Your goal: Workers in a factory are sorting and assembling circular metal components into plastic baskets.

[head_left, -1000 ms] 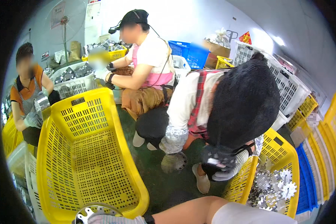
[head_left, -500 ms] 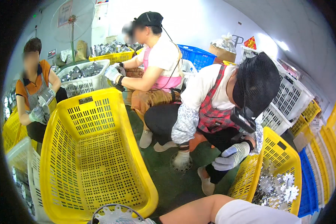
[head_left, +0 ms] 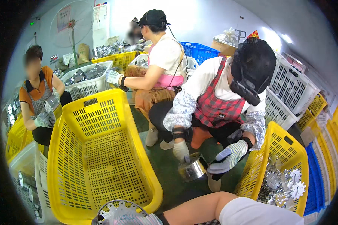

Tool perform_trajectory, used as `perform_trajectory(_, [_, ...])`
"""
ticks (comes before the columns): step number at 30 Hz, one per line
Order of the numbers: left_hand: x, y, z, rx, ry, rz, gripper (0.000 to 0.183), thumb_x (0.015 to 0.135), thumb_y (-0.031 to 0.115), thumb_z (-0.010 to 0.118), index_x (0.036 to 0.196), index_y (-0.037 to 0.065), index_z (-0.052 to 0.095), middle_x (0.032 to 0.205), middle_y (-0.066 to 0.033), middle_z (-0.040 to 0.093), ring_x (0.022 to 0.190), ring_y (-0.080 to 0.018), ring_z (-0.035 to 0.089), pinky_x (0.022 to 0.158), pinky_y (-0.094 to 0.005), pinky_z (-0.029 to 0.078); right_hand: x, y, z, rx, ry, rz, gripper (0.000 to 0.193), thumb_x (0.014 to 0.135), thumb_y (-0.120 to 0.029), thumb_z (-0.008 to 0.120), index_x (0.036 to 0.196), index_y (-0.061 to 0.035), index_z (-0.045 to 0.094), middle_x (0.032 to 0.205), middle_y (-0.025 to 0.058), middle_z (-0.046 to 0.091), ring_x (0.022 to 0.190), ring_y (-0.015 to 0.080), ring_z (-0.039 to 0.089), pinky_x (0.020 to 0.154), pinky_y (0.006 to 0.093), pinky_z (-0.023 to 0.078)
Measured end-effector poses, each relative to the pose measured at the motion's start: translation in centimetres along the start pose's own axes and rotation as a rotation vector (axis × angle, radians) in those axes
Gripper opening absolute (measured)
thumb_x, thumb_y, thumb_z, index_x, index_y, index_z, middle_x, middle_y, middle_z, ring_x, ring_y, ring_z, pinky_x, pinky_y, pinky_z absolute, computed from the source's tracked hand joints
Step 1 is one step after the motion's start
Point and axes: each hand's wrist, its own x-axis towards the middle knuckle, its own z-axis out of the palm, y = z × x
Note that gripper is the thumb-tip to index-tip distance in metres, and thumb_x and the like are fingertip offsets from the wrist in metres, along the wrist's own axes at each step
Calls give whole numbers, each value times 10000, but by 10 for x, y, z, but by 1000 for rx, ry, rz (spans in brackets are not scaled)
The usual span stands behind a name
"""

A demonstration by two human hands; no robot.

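Note:
My right forearm comes in from the lower right and ends in a pale glove at the lower edge. In that hand, my right hand [head_left: 133, 218], is a silver toothed metal disc [head_left: 121, 205] with small holes along its edge and a dark ring around it. The fingers lie over the disc and are partly cut off by the frame. Just beyond stands a large yellow basket [head_left: 157, 195] of perforated plastic. My left hand does not show. Opposite me, a gloved co-worker in a red checked apron [head_left: 221, 108] handles a shiny metal cylinder [head_left: 192, 168] with both hands.
A yellow basket [head_left: 264, 165] with toothed metal pieces [head_left: 279, 183] stands at the right, beside nested baskets [head_left: 328, 153]. White crates of metal parts line the left [head_left: 37, 172] and back [head_left: 108, 67]. Two more co-workers sit at the left [head_left: 37, 93] and back centre [head_left: 163, 60].
The co-worker opposite has lifted and tilted the metal cylinder off the floor, bringing the other hand to it. The view has shifted slightly. My right hand stays at the disc, a little more in view.

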Motion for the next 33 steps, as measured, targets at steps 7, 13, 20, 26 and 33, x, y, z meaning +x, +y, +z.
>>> perform_trajectory(7, [-5,14,7,188,29,29,410,994,217,521,1315,-36,487,1239,-129,572,1106,-210,543,963,-332,429,6,-3,-4,-57,57,-101,276,845,-293,664,789,-23,672,791,176,642,773,375,606,700,438,477])
perform_trajectory(13, [1,-12,-14,403,3,152,377,1006,192,483,1296,-49,509,1280,-155,539,1120,-245,539,952,-335,438,5,5,0,-28,65,-108,279,835,-291,675,851,-13,657,838,196,634,818,389,601,725,438,479])
perform_trajectory(20, [-2,-2,-10,262,80,-1,356,987,68,448,1324,-26,513,1307,-192,516,1148,-307,536,954,-358,453,1,12,8,-46,-12,-41,302,841,-311,661,941,-26,655,938,192,632,901,373,598,785,450,472])
perform_trajectory(26, [35,-33,-6,595,-163,205,376,1013,254,489,1220,-53,556,1212,-156,566,1105,-255,559,932,-358,470,-22,22,-29,-193,-19,74,322,837,-325,641,1009,-53,649,1040,181,604,989,361,569,844,463,447])
perform_trajectory(33, [32,-44,-28,-162,150,133,487,967,402,568,1229,-7,542,1139,-123,616,1011,-231,602,870,-364,522,27,-15,14,22,158,-66,271,851,-297,660,930,-40,686,963,169,657,889,349,619,773,443,484])
